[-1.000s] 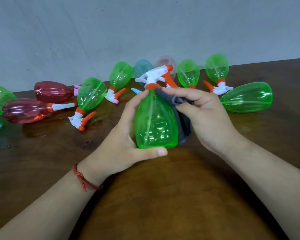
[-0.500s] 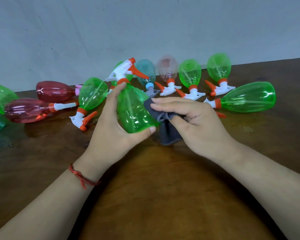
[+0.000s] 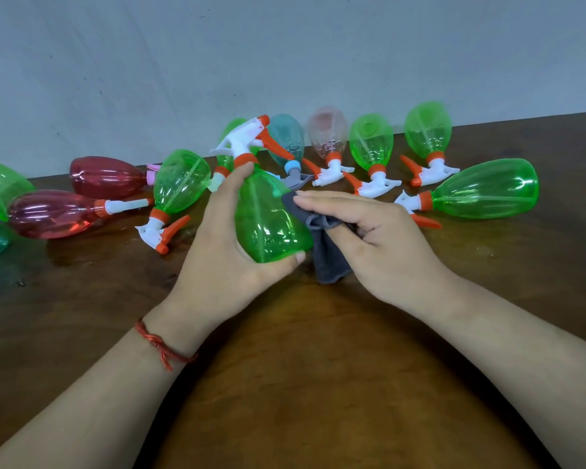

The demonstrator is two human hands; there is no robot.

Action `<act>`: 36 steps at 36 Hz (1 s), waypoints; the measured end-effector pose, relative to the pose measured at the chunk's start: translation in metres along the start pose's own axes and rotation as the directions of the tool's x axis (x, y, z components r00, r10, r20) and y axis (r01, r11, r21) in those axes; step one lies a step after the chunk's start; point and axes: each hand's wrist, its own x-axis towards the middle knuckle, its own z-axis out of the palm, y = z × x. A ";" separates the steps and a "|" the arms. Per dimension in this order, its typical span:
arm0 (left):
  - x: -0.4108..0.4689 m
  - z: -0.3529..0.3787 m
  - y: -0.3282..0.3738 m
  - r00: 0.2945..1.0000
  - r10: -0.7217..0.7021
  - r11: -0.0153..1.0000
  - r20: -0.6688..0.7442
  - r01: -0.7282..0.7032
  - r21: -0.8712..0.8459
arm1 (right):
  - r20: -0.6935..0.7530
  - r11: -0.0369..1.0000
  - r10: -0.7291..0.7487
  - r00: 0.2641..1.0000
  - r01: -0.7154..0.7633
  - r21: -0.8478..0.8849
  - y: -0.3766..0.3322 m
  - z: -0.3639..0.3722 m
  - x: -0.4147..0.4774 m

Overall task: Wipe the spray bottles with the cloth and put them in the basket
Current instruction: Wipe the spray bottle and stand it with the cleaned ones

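Where the held bottle [image 3: 268, 221] sits: lifted off the table [image 3: 318, 384], mid-view, between the two hands.
Long axis: tilted. The base is low and toward the person, and the neck rises up and away, leaning left.
Spray head [image 3: 242, 143]: at the top end, with the orange nozzle tip aimed up and right and the orange trigger on its right side.
Left hand [image 3: 217, 252]: wrapped round the held bottle's left side, forefinger up at the neck, thumb curled under the base.
Right hand [image 3: 376, 238]: just right of the held bottle, fingers laid nearly straight over the cloth, thumb tucked into it and pinching it.
Cloth [image 3: 329, 262]: dark grey and bunched, touching the held bottle's right flank and hanging below the fingers.
Left of the held bottle: a lying green bottle [image 3: 180, 181], head toward the person. Beyond it are a near red bottle [image 3: 55, 214] and a far red bottle [image 3: 105, 177], both on their sides.
Behind the held bottle: a teal bottle [image 3: 286, 140] and a pink bottle [image 3: 327, 133], lying with their bases away from the person.
Right of the held bottle: a large green bottle [image 3: 484, 189] on its side, head pointing left.
Red cord [image 3: 159, 346]: round the left wrist.
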 end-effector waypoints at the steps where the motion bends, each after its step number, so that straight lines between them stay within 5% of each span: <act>1: -0.001 0.001 0.001 1.000 0.006 1.000 0.023 -0.006 -0.002 | -0.006 0.999 0.020 1.000 -0.020 0.032 0.000 0.000 0.001; 7: -0.004 0.007 0.003 0.981 0.091 0.992 0.172 -0.073 -0.108 | 0.007 0.941 0.182 0.983 -0.176 0.288 0.000 -0.004 0.007; 16: -0.011 0.006 0.021 0.969 0.150 0.972 0.197 -0.109 -0.208 | 0.038 0.693 0.300 0.953 -0.245 0.678 -0.001 0.000 0.009; 22: -0.008 0.006 0.017 0.966 0.170 0.985 0.193 -0.159 -0.074 | -0.046 0.809 0.259 0.965 -0.191 0.556 0.000 -0.003 0.009; 29: -0.007 0.008 0.010 0.966 0.198 0.977 0.164 -0.208 0.047 | -0.067 0.968 0.156 0.986 -0.139 0.207 0.001 -0.001 0.004; 36: -0.003 0.004 0.007 0.998 -0.030 1.000 0.051 0.029 0.011 | -0.015 1.000 -0.009 1.000 0.009 0.014 0.002 0.000 0.001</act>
